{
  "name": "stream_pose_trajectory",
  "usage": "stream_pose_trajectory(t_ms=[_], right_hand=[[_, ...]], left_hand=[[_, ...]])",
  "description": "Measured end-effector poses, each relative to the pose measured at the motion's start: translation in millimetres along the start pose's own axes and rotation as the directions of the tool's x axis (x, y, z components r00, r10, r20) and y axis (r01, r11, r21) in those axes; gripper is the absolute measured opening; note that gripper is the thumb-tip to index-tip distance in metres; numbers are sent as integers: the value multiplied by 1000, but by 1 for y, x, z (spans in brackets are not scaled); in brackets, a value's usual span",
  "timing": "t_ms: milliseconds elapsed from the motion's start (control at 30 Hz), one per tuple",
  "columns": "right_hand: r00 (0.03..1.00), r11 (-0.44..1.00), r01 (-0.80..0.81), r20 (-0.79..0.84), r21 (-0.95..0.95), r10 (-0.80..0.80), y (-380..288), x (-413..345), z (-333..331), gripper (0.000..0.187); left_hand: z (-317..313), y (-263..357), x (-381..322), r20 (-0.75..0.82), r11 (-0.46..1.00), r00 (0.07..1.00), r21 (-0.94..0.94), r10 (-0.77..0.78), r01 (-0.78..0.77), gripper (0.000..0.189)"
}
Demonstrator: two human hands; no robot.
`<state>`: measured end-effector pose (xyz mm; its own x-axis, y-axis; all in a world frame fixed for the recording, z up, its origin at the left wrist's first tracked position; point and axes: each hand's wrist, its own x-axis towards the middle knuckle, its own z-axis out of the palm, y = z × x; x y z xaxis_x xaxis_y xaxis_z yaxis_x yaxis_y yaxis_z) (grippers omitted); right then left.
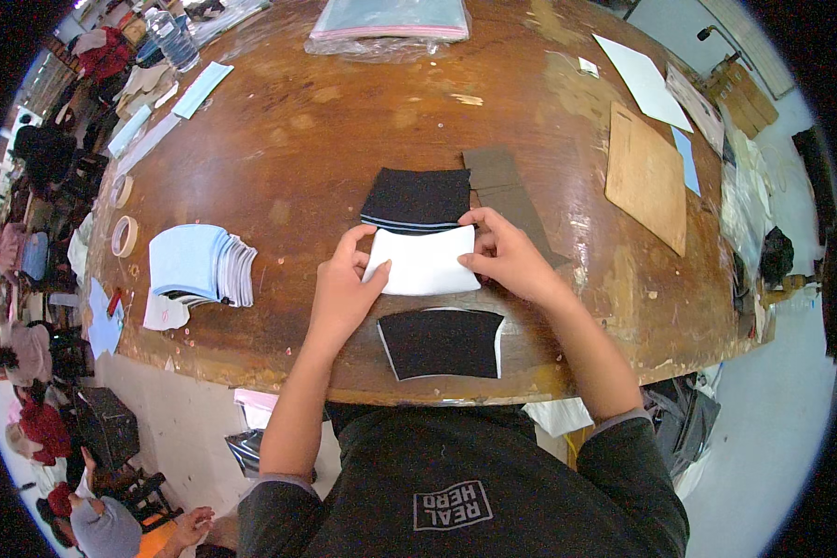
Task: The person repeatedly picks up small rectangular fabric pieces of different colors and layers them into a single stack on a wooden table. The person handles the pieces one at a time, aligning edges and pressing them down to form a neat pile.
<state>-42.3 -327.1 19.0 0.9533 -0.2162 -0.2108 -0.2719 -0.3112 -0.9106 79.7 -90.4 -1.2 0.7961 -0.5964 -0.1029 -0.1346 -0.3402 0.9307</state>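
Note:
A white curved fabric piece [425, 264] is stretched between my two hands above the wooden table [307, 167]. My left hand [349, 286] pinches its left end between thumb and fingers. At its right end, my right hand [506, 254] grips it the same way. Just beyond it lies a stack of black fabric pieces [418, 195] with light blue and white edges showing at the front. Nearer to me, a black piece with a white border [441, 345] lies flat close to the table edge. Dark brown-grey strips [506, 188] lie partly beside the black stack.
A fanned stack of light blue and white pieces [188, 261] sits on the left, near tape rolls [124, 236]. A wooden board [645, 181] and white sheet [642, 80] lie at right. Plastic-wrapped sheets [390, 21] are at the far side. People sit at left, one hand [194, 526] visible.

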Motion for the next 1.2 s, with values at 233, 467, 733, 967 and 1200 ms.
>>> stream_pose_trajectory(t_ms=[233, 467, 733, 967, 1200], right_hand=[[997, 989, 59, -50, -135, -67, 3, 2, 3, 43], [845, 669, 332, -107, -665, -525, -3, 18, 2, 32], [828, 578, 461, 93, -673, -552, 11, 28, -3, 33], [757, 540, 642, 338, -544, -560, 6, -6, -14, 30], [701, 326, 648, 370, -689, -610, 17, -15, -5, 18]], left_hand=[[-5, 14, 1, 13, 949, 1000, 316, -22, 17, 45], [-11, 14, 37, -60, 769, 841, 442, 538, -461, 32], [-6, -5, 35, 134, 779, 890, 438, 437, -448, 26], [-30, 5, 12, 398, 637, 772, 437, 496, -635, 33], [-32, -12, 6, 499, 482, 674, 471, 545, -739, 28]])
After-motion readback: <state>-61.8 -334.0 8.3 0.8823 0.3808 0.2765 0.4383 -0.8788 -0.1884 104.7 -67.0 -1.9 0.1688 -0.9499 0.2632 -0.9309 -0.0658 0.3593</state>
